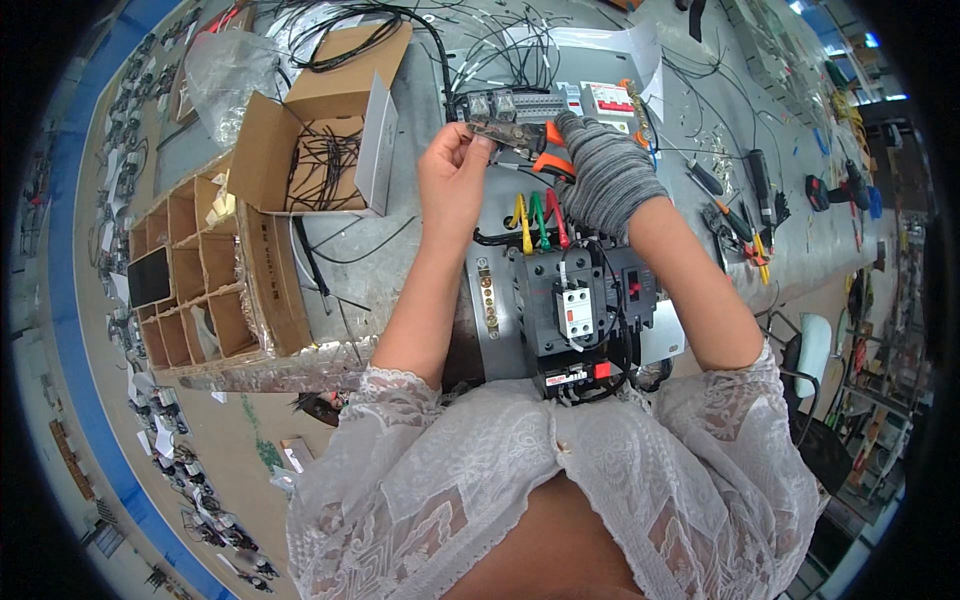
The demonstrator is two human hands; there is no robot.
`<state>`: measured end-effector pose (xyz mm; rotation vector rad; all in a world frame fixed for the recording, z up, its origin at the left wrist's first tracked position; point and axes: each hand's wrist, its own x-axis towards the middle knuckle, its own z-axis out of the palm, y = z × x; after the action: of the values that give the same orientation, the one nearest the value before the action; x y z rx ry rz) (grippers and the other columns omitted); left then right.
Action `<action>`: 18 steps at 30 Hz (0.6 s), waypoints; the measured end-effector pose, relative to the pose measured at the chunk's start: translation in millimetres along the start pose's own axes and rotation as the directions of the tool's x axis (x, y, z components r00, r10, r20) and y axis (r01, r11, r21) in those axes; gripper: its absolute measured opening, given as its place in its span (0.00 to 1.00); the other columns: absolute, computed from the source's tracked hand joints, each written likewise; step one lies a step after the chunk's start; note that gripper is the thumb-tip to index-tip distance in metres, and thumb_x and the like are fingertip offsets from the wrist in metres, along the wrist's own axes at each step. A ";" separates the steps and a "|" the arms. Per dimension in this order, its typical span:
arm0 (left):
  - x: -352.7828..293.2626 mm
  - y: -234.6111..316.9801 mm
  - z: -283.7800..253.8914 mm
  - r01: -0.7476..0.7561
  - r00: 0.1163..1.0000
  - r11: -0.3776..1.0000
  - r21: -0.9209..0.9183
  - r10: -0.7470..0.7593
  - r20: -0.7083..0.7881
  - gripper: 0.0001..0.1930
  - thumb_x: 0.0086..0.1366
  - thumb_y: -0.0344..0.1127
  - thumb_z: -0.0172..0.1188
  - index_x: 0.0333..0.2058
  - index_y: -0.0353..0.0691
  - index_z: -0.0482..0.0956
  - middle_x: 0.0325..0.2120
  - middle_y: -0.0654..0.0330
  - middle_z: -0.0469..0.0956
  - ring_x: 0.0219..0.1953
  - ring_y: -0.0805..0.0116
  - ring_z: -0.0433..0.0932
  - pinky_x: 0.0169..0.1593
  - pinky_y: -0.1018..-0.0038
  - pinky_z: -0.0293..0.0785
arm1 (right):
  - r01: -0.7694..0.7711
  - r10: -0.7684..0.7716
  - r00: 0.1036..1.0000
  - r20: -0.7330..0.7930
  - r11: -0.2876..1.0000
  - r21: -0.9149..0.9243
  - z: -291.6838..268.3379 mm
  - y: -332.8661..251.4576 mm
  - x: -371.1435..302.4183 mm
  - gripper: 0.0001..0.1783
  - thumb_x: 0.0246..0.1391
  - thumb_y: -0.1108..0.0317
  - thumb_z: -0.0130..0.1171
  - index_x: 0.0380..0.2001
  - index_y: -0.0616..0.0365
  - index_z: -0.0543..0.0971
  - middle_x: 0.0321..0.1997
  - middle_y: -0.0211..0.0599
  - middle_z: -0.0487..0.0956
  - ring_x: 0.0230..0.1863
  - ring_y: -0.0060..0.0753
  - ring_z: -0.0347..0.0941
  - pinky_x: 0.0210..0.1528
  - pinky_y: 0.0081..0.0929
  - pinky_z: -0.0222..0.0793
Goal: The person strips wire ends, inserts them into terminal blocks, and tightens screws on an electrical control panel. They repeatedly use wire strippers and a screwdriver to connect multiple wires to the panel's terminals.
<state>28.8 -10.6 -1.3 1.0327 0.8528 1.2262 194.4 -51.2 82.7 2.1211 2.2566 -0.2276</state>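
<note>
Nearest, the dark grey switchgear unit (542, 305) bears a white label (567, 378) with red print. Beyond it, the gloved right hand (612, 172) grasps orange-handled pliers (512, 134); the left hand (458, 165) pinches their head. Farther, a white breaker (607, 99) shows red levers.

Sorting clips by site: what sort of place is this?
Likely an electrical assembly workshop: a breaker with red switches, a box of black wires, and screwdrivers lying about.

Lettering (271, 258) on cardboard box (280, 300), label (566, 379) on device (591, 389), seemingly illegible
</note>
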 end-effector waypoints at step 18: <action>-0.1 5.9 2.9 0.025 0.999 0.999 -0.024 -0.026 -0.021 0.03 0.65 0.29 0.53 0.32 0.38 0.74 0.24 0.70 0.73 0.28 0.84 0.69 0.34 0.84 0.64 | 0.001 0.000 0.996 0.088 1.000 -0.016 -7.7 -5.5 7.2 0.34 0.45 0.65 0.60 0.57 0.65 0.64 0.38 0.54 0.78 0.39 0.52 0.76 0.44 0.40 0.72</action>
<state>29.6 -11.0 5.2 0.9881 0.8637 1.2250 189.0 -43.3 89.9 2.0599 2.2028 -0.2957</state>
